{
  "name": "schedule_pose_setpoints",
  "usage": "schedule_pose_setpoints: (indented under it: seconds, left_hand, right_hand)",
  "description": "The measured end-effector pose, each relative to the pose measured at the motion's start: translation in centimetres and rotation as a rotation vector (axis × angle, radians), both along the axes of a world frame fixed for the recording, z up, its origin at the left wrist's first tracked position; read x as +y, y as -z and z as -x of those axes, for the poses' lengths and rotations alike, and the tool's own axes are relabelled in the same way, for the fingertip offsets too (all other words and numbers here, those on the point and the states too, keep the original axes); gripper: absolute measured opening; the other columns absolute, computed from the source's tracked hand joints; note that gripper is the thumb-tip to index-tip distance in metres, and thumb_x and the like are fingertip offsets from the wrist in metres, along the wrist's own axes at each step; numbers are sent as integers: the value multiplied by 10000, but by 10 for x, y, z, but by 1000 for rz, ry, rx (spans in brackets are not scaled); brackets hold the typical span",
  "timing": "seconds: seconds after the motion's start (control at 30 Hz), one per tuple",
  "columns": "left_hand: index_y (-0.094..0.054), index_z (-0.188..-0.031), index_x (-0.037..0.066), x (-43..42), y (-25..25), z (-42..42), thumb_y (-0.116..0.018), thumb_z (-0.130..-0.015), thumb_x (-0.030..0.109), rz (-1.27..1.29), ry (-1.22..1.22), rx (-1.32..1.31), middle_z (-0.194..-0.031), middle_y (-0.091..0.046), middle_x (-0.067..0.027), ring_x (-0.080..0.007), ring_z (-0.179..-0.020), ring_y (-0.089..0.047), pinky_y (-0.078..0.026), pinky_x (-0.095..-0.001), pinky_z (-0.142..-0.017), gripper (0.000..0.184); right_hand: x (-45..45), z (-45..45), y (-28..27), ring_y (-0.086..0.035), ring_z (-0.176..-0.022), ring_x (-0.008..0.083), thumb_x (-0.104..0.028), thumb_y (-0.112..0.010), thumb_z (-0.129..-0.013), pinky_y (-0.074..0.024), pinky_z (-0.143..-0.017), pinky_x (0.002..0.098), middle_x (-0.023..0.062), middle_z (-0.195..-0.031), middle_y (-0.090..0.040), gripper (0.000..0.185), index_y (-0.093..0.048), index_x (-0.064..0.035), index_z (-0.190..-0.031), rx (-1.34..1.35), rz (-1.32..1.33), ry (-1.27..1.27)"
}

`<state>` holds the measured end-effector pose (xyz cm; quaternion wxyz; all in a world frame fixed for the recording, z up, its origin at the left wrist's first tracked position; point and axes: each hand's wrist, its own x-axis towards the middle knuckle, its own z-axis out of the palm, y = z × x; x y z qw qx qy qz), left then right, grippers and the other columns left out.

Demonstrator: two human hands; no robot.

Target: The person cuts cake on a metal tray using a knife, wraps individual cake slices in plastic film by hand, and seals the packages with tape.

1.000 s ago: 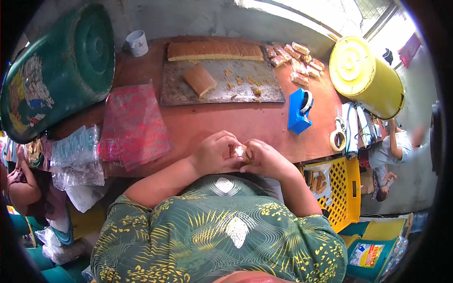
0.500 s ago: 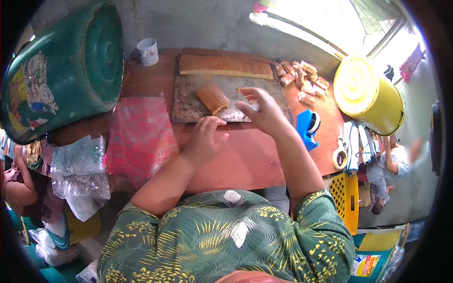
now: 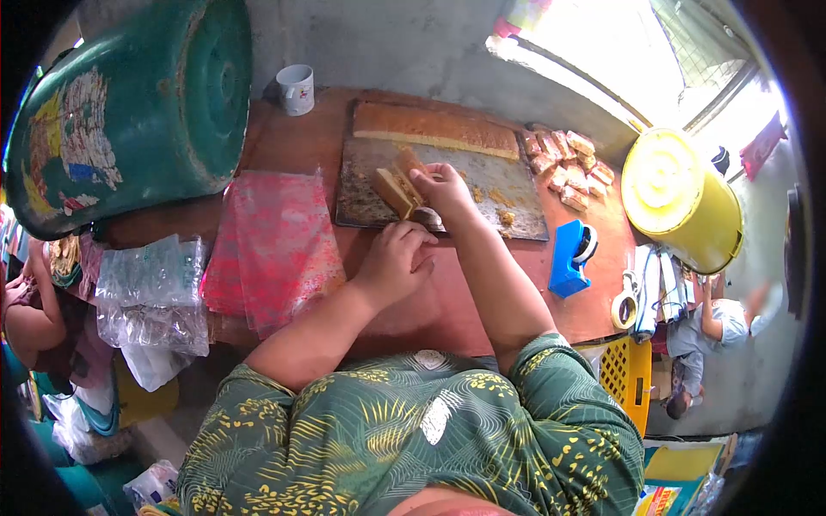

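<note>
My right hand [image 3: 445, 191] pinches a thin slice of cake [image 3: 408, 160] and tilts it up from the cake block [image 3: 394, 193] on the dark metal tray [image 3: 361, 163]. Close to the block's near corner, at the tray's front edge, is my left hand [image 3: 396, 261], its fingers bent; whether it holds anything is hidden. A long strip of cake [image 3: 434, 127] lies along the tray's far side. Crumbs [image 3: 506, 218] are scattered on the tray's right part.
Wrapped pieces [image 3: 570, 163], a blue tape dispenser [image 3: 571, 258] and a tape roll [image 3: 624, 308] are at the right. Red-printed plastic sheets [image 3: 274, 245] and a white mug [image 3: 296, 89] are left. Green [image 3: 129, 120] and yellow [image 3: 680, 193] containers flank the table. Other people appear at both sides.
Both hands have moved from near my body to the tray. The small item between them has gone from view. My right hand has taken hold of a cake slice.
</note>
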<state>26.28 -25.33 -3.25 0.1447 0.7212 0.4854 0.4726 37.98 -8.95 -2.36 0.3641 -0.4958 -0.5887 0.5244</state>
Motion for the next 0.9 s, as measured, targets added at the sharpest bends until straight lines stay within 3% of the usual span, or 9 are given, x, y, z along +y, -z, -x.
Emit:
schedule_pose_setpoints:
  seconds: [0.07,0.1,0.17,0.23,0.43,0.53,0.63,0.7,0.9]
  left_hand:
    - [-698,-1096,69,2,2,0,-796,-834,166,-19,7,-30,-1160,-674,-143,-372,-1134,-616,-492,-474,-1011,296]
    - [-697,-1085,72,2,4,1,-795,-833,176,-38,-1,-35,-1141,-679,-138,-368,-1129,-620,-493,-476,-1008,290]
    - [-696,-1063,80,3,4,5,-794,-830,195,-79,-20,-40,-1103,-689,-129,-361,-1118,-628,-494,-479,-1003,278]
    - [-697,-1073,79,-6,-5,15,-797,-831,202,-130,-87,16,-1107,-691,-132,-362,-1122,-630,-491,-478,-1012,289]
    - [-669,-1155,70,-73,-7,84,-862,-789,277,121,-376,424,-1349,-591,-156,-396,-1257,-556,-441,-519,-1104,463]
    - [-655,-1173,73,-90,-7,127,-871,-796,279,154,-383,499,-1409,-555,-170,-392,-1286,-546,-438,-502,-1120,481]
    - [-652,-1152,64,-104,-20,135,-868,-808,260,248,-499,262,-1431,-553,-167,-385,-1322,-535,-447,-485,-1120,451]
    - [-681,-1119,68,-109,-21,139,-848,-838,236,305,-488,334,-1436,-561,-163,-377,-1346,-539,-453,-474,-1124,367]
    - [-684,-923,-13,-103,15,174,-823,-871,194,371,-410,-35,-1427,-596,-176,-332,-1306,-597,-490,-408,-1055,255]
  right_hand:
    - [0,-18,2,-670,-1050,219,-318,-794,-946,-559,-893,379,120,-1157,-686,527,-579,-4,-1311,499,221,-20]
    - [-12,-27,-15,-648,-1066,194,-269,-755,-979,-554,-872,372,100,-1225,-648,472,-561,-43,-1344,558,295,73]
    - [9,-71,26,-625,-1098,200,-291,-699,-1015,-532,-924,401,70,-1260,-636,417,-576,-95,-1362,482,114,18]
    - [-21,-89,-18,-615,-1096,194,-309,-701,-1011,-516,-931,417,38,-1288,-618,431,-567,-134,-1381,787,412,120]
    - [-72,-175,-21,-628,-1053,165,-160,-772,-937,-510,-899,331,61,-1214,-634,540,-506,-37,-1390,344,-85,256]
    - [-79,-212,-2,-622,-1027,162,-97,-799,-890,-505,-883,309,73,-1170,-627,649,-443,14,-1421,390,-135,299]
    - [-99,-225,13,-623,-1110,171,-69,-799,-889,-498,-987,312,76,-1221,-632,586,-502,29,-1385,248,-280,362]
    - [-119,-228,21,-612,-1147,167,-98,-794,-916,-494,-1022,320,77,-1242,-624,513,-547,35,-1345,118,-435,377]
    - [-157,-236,41,-623,-1067,142,-99,-770,-958,-524,-925,293,80,-1216,-629,507,-512,12,-1381,59,-575,384]
